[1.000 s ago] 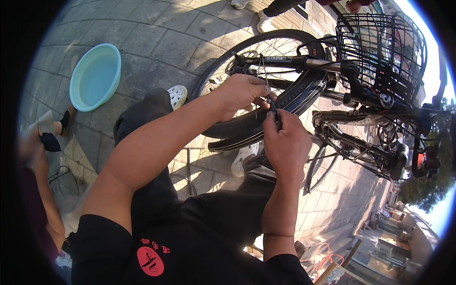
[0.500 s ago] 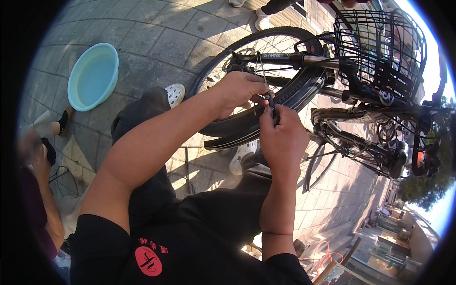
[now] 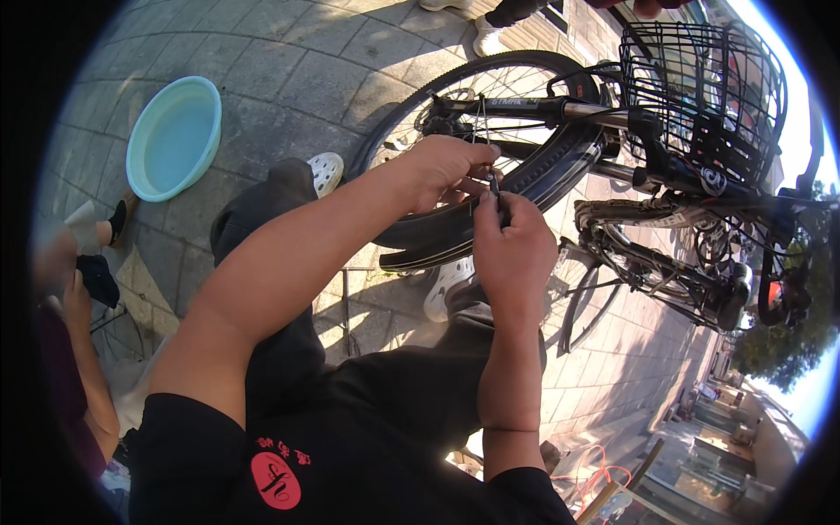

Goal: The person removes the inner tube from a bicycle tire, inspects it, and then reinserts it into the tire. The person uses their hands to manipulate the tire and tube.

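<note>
My left hand [image 3: 444, 171] reaches over the bicycle's front wheel [image 3: 398, 114], fingers closed in a pinch. What lies between its fingertips is too small to make out. A thin pale wire or rod [image 3: 480, 118] runs from beside the fork [image 3: 516, 107] down to those fingers. Just below, my right hand [image 3: 516, 245] is closed around a slim dark piece [image 3: 494, 190] whose tip stands up toward the left fingers; its kind is unclear. Both hands meet above the black mudguard [image 3: 547, 179], which curves along the tyre.
The bicycle lies on its side on paving, its black wire basket [image 3: 700, 83] and handlebar to the right. A light-blue basin [image 3: 175, 140] stands at the left. Another person's arm [image 3: 83, 350] shows at the left edge, and a shoe [image 3: 487, 37] at the top.
My right hand has shifted slightly left and turned a little around the dark piece. My left hand stays at nearly the same spot. At the left, the other person's dark item has moved right.
</note>
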The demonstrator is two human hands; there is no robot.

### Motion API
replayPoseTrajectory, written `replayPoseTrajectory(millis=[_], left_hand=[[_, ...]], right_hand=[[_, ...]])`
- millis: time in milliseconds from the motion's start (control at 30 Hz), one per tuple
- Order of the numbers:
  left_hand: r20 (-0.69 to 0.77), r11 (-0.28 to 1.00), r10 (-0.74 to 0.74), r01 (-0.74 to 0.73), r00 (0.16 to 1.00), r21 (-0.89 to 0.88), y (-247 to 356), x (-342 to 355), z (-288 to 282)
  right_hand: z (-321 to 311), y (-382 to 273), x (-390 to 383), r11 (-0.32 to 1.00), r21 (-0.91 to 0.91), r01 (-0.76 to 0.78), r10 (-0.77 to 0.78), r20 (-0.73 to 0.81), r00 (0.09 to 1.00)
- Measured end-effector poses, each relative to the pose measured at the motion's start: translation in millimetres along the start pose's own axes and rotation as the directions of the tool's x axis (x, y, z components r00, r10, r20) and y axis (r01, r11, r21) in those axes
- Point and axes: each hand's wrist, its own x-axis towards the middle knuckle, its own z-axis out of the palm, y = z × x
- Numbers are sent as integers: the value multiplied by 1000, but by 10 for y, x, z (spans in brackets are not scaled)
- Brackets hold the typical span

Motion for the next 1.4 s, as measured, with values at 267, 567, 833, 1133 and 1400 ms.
replayPoseTrajectory(millis=[267, 567, 833, 1133, 1400], left_hand=[[-44, 999, 47, -47, 998, 11, -58, 70, -25], [-25, 996, 71, -72, 997, -45, -101, 81, -24], [-80, 995, 81, -76, 993, 65, -95, 32, 39], [70, 988, 99, -106, 993, 111, 36, -48, -115], [82, 985, 69, -81, 994, 155, 46, -72, -87]], right_hand=[[199, -3, -56, 934, -273, 232, -265, -90, 960], [215, -42, -53, 956, -233, 180, -193, -36, 980], [220, 26, -74, 927, -310, 212, -249, -86, 965], [-229, 189, -42, 904, 345, -251, 227, 109, 968], [-285, 488, 41, 831, 334, -445, 415, 161, 896]])
